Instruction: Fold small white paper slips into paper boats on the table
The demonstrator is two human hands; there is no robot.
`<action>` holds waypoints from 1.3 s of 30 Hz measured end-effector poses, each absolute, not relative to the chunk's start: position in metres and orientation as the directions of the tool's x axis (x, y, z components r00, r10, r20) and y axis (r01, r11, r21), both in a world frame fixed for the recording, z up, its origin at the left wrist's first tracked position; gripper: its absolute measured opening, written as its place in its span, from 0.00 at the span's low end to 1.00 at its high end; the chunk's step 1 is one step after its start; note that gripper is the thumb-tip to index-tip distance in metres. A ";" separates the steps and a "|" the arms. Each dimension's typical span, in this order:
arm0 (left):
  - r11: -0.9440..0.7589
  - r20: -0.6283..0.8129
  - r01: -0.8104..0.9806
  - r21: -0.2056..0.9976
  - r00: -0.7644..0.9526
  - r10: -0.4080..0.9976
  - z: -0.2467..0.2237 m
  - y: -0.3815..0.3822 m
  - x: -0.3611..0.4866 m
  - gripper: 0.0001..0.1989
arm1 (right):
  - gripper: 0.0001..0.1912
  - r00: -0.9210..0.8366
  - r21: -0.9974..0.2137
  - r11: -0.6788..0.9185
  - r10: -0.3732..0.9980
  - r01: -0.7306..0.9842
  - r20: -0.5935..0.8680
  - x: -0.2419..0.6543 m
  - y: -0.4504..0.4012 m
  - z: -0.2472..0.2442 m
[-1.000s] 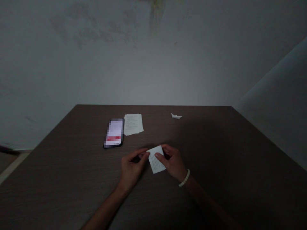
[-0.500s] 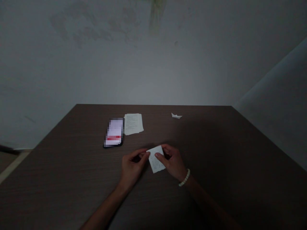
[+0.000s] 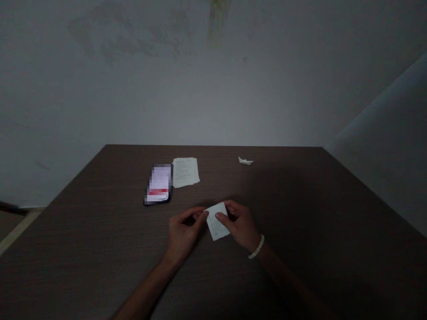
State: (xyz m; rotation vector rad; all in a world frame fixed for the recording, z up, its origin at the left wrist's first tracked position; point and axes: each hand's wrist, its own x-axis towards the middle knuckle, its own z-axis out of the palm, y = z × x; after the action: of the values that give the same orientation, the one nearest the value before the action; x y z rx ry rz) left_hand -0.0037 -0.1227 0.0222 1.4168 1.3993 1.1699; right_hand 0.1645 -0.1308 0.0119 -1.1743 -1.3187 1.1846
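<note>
Between my hands is a small folded sheet of printed paper (image 3: 216,226), tilted, with lines of text facing up. My left hand (image 3: 185,230) pinches its upper left corner between thumb and forefinger. On the other side, my right hand (image 3: 241,224) grips the paper, thumb pressed on its face and fingers behind the upper right edge. A pale beaded bracelet (image 3: 257,248) circles my right wrist. The fingertips behind the paper are hidden.
A stack of printed paper sheets (image 3: 185,172) lies beyond my left hand on the dark wooden table (image 3: 100,231). A phone (image 3: 159,184) with a blurred lit screen lies against the stack's left. Further back right sits a small folded paper boat (image 3: 246,161). A wall (image 3: 213,102) stands behind.
</note>
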 end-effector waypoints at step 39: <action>-0.067 0.086 0.245 0.967 -0.069 0.994 0.019 -0.123 -0.003 0.12 | 0.10 -0.065 -0.995 0.076 0.995 0.062 0.072 0.165 -0.131 0.011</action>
State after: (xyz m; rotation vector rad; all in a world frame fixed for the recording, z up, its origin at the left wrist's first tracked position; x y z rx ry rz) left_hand -0.0033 -0.1232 0.0193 1.4099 1.4126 1.2008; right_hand 0.1646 -0.1311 0.0109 -1.1700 -1.3370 1.1686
